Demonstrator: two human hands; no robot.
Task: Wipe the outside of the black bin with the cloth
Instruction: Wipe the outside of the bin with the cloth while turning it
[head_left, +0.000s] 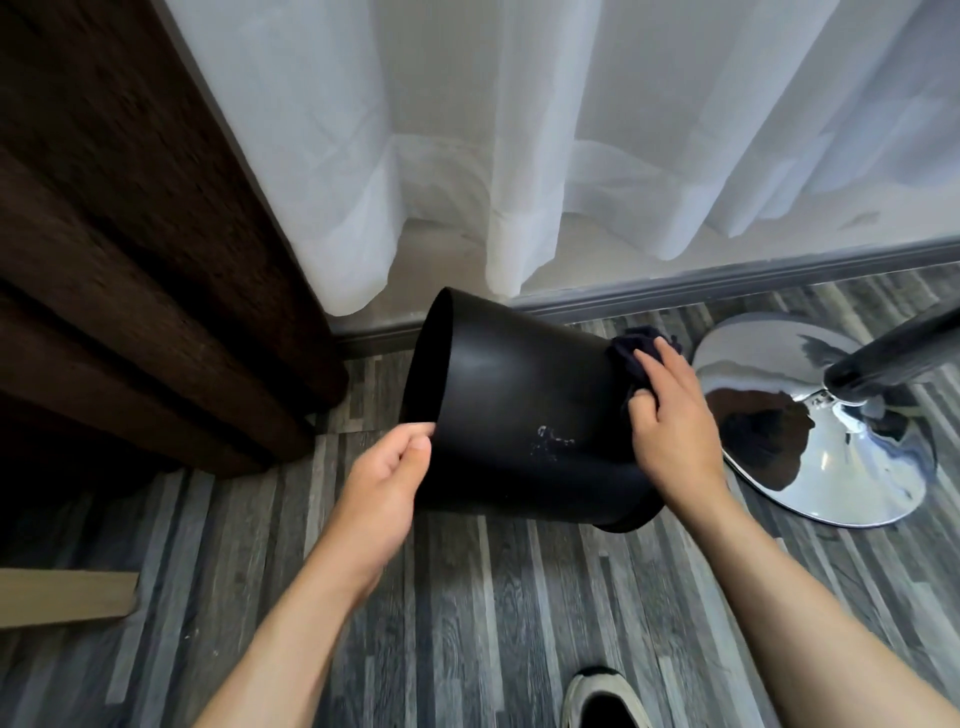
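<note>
The black bin (519, 405) is tipped on its side above the floor, its open mouth facing left and its base to the right. My left hand (387, 483) grips the rim at the mouth, thumb on the outside. A dark cloth (636, 353) is pressed against the bin's base end under my right hand (670, 421), whose fingers are spread over it. A whitish smudge (550, 441) marks the bin's side between my hands.
A chrome stool base (831, 431) with a black post stands just right of the bin. Dark brown curtain (130, 260) hangs at left, white sheer curtain (519, 130) behind. A shoe (602, 696) shows at the bottom edge, cardboard (62, 597) at lower left on the grey plank floor.
</note>
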